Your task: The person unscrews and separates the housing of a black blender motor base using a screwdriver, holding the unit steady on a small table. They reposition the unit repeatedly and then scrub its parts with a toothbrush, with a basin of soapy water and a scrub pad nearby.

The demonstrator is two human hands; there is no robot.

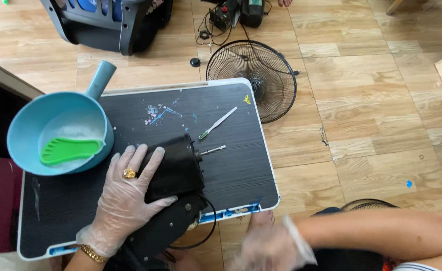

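Note:
My left hand [125,193], in a clear glove with a gold ring and bracelet, lies flat over a black fan motor housing [178,168] on the dark table [231,175]. A metal shaft [213,149] sticks out of the motor toward the right. A white toothbrush with green bristles [217,123] lies just beyond the shaft. My right hand [271,248], also gloved and blurred, is low off the table's front right corner and holds nothing that I can see.
A blue scoop bowl [55,125] with foamy water and a green foot-shaped brush [70,150] sits at the table's left. A black wire fan grille [253,78] lies on the wooden floor beyond the table. A dark plastic stool and tools stand farther back.

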